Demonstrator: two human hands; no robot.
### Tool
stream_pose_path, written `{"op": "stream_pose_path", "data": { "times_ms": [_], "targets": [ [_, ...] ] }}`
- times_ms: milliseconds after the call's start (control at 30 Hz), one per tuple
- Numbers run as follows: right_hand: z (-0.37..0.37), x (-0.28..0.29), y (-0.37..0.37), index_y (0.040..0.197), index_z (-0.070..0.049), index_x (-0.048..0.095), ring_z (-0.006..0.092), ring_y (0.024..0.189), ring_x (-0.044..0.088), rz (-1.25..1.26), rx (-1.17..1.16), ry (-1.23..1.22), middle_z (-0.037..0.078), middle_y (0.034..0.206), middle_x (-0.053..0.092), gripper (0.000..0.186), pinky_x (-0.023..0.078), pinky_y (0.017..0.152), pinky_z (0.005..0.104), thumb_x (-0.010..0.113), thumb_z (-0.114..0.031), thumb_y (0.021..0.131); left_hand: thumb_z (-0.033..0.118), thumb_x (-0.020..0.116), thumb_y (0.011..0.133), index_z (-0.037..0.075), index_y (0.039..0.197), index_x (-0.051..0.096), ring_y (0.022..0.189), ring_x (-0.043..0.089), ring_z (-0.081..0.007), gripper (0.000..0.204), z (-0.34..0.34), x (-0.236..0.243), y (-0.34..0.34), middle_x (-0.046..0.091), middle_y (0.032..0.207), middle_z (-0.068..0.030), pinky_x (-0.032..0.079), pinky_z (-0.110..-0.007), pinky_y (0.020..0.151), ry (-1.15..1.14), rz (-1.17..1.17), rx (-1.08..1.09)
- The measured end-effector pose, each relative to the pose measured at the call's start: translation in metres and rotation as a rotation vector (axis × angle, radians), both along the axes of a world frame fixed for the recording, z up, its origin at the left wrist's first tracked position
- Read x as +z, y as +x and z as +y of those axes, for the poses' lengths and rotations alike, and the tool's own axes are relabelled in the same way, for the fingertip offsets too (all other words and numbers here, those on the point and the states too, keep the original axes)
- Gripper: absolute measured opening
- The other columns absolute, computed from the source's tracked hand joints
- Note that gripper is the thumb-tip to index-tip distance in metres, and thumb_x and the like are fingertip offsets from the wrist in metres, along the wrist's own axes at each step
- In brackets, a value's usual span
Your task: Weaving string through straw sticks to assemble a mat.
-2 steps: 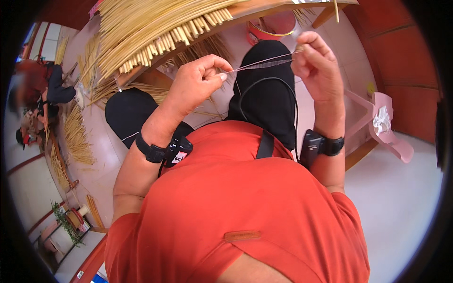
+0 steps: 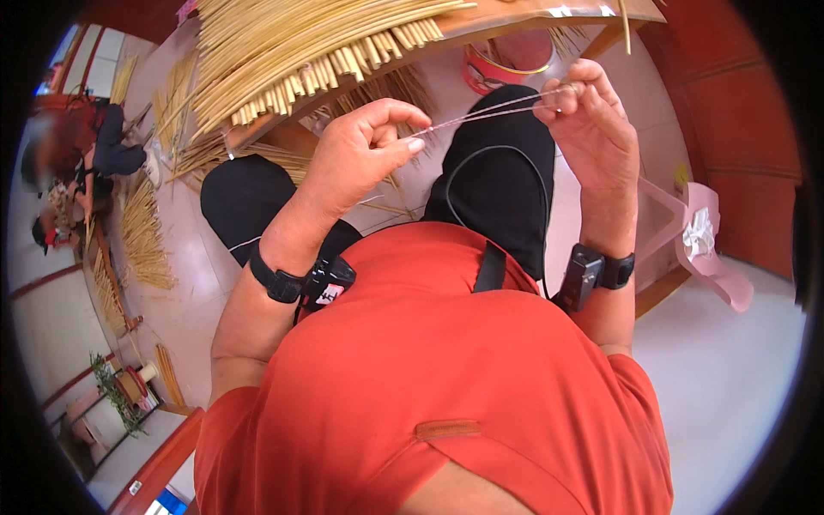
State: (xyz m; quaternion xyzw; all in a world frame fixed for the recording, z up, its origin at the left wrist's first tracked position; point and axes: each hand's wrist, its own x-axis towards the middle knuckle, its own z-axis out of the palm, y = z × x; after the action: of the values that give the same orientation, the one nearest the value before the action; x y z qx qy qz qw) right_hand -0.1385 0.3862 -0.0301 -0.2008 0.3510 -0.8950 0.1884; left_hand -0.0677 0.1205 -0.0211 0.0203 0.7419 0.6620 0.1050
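Between my hands a thin pale string [image 2: 481, 114] is stretched in two strands above my dark-clad legs. My left hand [image 2: 365, 150] pinches its left end between thumb and finger, where the strands meet. Higher up at the right, my right hand [image 2: 592, 129] has its fingers curled round the other end; a small pale bit shows at its fingertips, too small to make out. A black cord [image 2: 476, 150] lies looped over my right leg. Both wrists carry black strapped devices.
Bundled straw-coloured sticks [image 2: 318, 51] cover a wooden table [image 2: 524, 24] ahead, with a red bucket [image 2: 506, 73] beneath. More sticks [image 2: 146, 240] lie on the floor at left, near two seated people [image 2: 86, 163]. A pink plastic chair [image 2: 717, 283] stands at right.
Both hands and the string appear a little further right in the picture, along with the surroundings. My right hand has turned slightly, and the two strands now sit closer together.
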Motion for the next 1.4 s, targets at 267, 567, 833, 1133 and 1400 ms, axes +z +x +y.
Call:
{"op": "stream_pose_path", "data": {
  "times_ms": [267,567,833,1133,1400],
  "targets": [
    [-0.04,0.002,0.0,0.121,-0.005,0.052,0.0198,0.094,0.058,-0.064,0.14,-0.287,0.008,0.103,0.058,0.03,0.045,0.098,0.0482,0.055,-0.008,0.091,0.011,0.069,0.082,0.004,0.095,0.068,0.056,0.038,0.0002,0.014,-0.011,0.005,0.009,0.048,0.062,0.0097,0.033,-0.018,0.053,0.072,-0.062,0.061],
    [-0.048,0.005,0.005,0.122,-0.002,0.047,0.0157,0.09,0.05,-0.114,0.141,-0.313,0.008,0.105,0.048,0.03,0.049,0.09,0.0409,0.05,-0.003,0.092,0.013,0.069,0.083,0.007,0.09,0.066,0.053,0.036,0.0013,0.01,-0.008,0.006,0.012,0.053,0.067,0.0084,0.027,-0.016,0.047,0.126,-0.12,0.015],
    [-0.039,-0.01,0.005,0.125,-0.004,0.05,0.0227,0.101,0.058,-0.221,0.021,-0.207,0.015,0.125,0.054,0.034,0.052,0.086,0.044,0.051,-0.005,0.091,0.006,0.071,0.078,0.007,0.098,0.066,0.056,0.037,0.0014,0.021,-0.009,-0.014,0.012,0.051,0.066,0.0076,0.031,-0.017,0.05,0.02,-0.039,0.059],
    [-0.043,-0.026,-0.016,0.142,0.0,0.029,0.0197,0.111,0.048,-0.12,0.021,-0.12,0.017,0.142,0.035,0.052,0.052,0.083,0.0284,0.049,-0.006,0.094,0.011,0.067,0.074,0.003,0.083,0.069,0.068,0.066,-0.0219,0.012,-0.018,-0.025,0.009,0.067,0.074,-0.0139,0.051,-0.033,0.066,-0.192,0.32,0.121],
    [-0.049,-0.004,-0.011,0.108,-0.004,0.058,0.0048,0.067,0.051,-0.23,0.007,0.283,0.014,0.102,0.063,0.019,0.035,0.047,0.0138,0.053,-0.009,0.09,0.013,0.067,0.081,0.005,0.085,0.065,0.057,0.04,-0.0007,0.009,-0.025,-0.012,0.025,0.051,0.063,0.0072,0.033,-0.02,0.051,-0.206,0.028,0.026]
  ]
}}
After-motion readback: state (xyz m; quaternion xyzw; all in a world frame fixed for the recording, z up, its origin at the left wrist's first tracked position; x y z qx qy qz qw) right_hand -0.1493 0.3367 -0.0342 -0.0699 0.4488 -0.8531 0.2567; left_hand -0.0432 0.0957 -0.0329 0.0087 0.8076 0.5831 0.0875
